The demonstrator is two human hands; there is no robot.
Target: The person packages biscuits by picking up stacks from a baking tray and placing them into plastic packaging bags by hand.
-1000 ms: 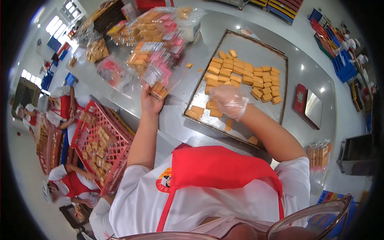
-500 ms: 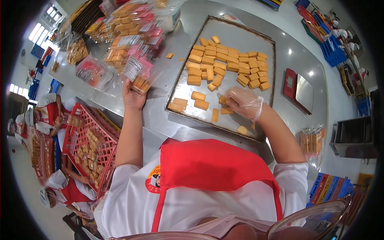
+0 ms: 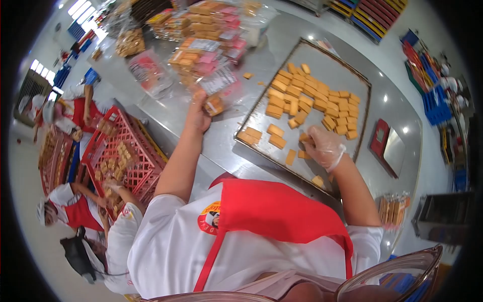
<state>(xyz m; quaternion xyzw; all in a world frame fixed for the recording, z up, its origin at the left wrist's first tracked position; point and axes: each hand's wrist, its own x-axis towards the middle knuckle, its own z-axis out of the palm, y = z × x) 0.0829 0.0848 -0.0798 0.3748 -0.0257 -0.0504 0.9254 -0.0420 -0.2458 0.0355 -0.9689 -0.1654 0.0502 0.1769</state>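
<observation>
My left hand (image 3: 199, 115) is bare and closed on the lower end of a clear labelled bag of biscuits (image 3: 215, 103), beside other filled packs. My right hand (image 3: 324, 146) wears a clear plastic glove. Its fingers are pinched at a small rectangular biscuit (image 3: 304, 137) over the near part of the metal tray (image 3: 242, 143); the fingertips are partly hidden. Golden biscuits (image 3: 312, 93) stand packed in rows across the middle of the tray. A few loose biscuits (image 3: 276, 141) lie near its front edge.
A red scale (image 3: 381, 137) sits right of the tray. Filled biscuit packs (image 3: 204, 25) are heaped at the back left, near a flat pink-printed bag (image 3: 149, 72). Biscuit packs (image 3: 393, 210) lie at the right. Co-workers stand at the left by a red crate (image 3: 148, 173).
The view has turned, so the table and tray appear further right and lower. My left hand still holds the bag, and my right hand stays over the tray's front part. Another person shows at lower left.
</observation>
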